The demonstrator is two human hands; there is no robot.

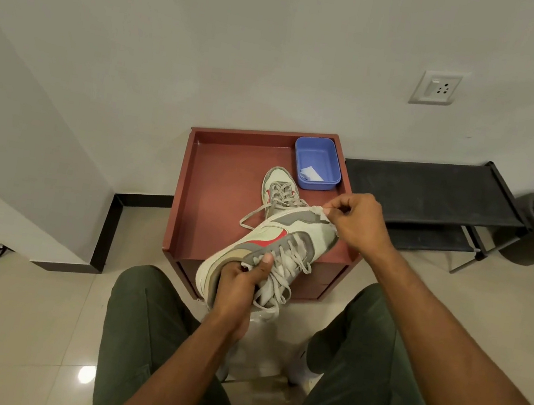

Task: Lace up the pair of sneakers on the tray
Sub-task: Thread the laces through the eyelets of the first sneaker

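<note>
The person wears dark olive-green trousers (148, 340) and white footwear (301, 370), with both forearms bare.

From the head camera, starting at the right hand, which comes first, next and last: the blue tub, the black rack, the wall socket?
1. Blue tub: on the tray's far right corner, just beyond the right hand.
2. Black rack: on the floor to the right.
3. Wall socket: high on the wall, farthest.

Glossy tiled floor (15, 321); matt plastic tub (316, 168)
</note>
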